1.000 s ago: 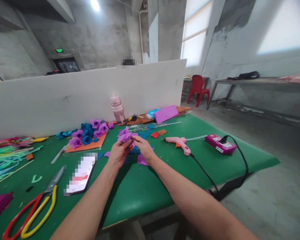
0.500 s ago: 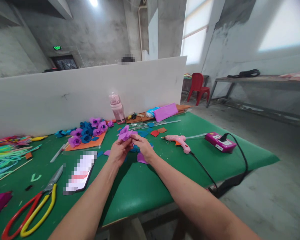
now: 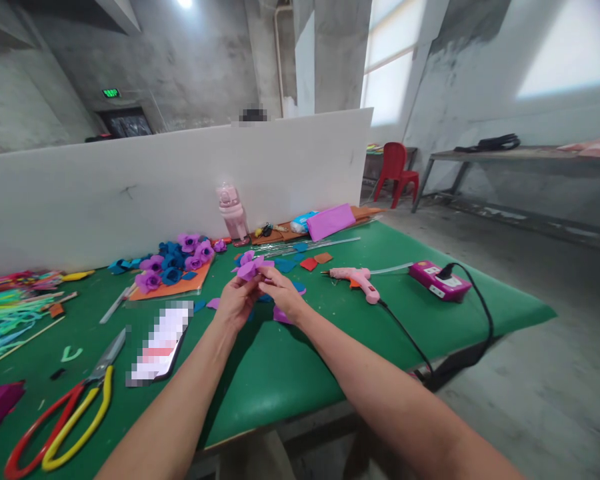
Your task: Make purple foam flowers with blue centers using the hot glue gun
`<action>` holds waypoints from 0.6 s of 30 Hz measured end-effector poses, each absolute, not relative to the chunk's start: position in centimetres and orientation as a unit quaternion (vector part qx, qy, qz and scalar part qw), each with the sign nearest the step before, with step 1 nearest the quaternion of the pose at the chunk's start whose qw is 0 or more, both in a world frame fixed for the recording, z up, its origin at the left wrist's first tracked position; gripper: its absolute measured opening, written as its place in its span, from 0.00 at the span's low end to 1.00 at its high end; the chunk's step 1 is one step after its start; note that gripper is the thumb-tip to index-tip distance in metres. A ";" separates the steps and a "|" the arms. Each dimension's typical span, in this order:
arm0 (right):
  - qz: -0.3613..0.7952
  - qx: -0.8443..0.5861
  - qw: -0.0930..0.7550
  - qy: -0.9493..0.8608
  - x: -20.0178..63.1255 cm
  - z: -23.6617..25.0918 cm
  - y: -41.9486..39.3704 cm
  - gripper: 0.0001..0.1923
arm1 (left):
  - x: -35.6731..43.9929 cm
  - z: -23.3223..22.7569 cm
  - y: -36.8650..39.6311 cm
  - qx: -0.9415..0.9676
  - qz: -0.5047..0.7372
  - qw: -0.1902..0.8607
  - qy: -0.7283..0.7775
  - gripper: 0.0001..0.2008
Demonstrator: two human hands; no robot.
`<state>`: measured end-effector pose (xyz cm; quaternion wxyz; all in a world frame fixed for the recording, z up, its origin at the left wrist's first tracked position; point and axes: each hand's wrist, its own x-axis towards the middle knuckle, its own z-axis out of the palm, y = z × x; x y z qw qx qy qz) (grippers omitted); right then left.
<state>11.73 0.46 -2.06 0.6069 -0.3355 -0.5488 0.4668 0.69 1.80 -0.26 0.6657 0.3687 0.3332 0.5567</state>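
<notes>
A purple paper flower (image 3: 251,267) is held up above the green table between my two hands. My left hand (image 3: 236,301) grips it from below, fingers closed at its base. On its right side, the fingertips of my right hand (image 3: 281,291) pinch the petals. Loose purple petals (image 3: 282,316) and blue petals (image 3: 285,265) lie on the table around and behind my hands. Finished-looking purple and blue flowers (image 3: 173,260) are heaped on an orange sheet at the back left.
A pink glue gun (image 3: 356,280) lies to the right, corded near a purple power strip (image 3: 439,280). On the left are large scissors (image 3: 87,393), a phone (image 3: 163,343) and coloured strips (image 3: 15,320). A pink bottle (image 3: 233,215) stands before the white partition (image 3: 170,180).
Both hands stay on the purple flower, with the right fingers shifting slightly against its petals. The view has tilted a little; nothing on the table has visibly moved.
</notes>
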 end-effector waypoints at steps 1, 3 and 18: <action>0.464 -0.335 0.606 -0.552 11.7 -2.0 0.4 0.20 | 0.7 -0.3 1.8 0.371 0.553 0.667 0.333 0.17; 0.460 -0.332 0.607 -0.557 11.8 -1.9 0.4 0.20 | 0.6 -0.5 1.9 0.377 0.548 0.669 0.332 0.17; 0.518 -0.304 0.636 -0.484 12.3 -1.6 0.8 0.18 | 0.3 -0.2 1.9 0.378 0.546 0.664 0.342 0.14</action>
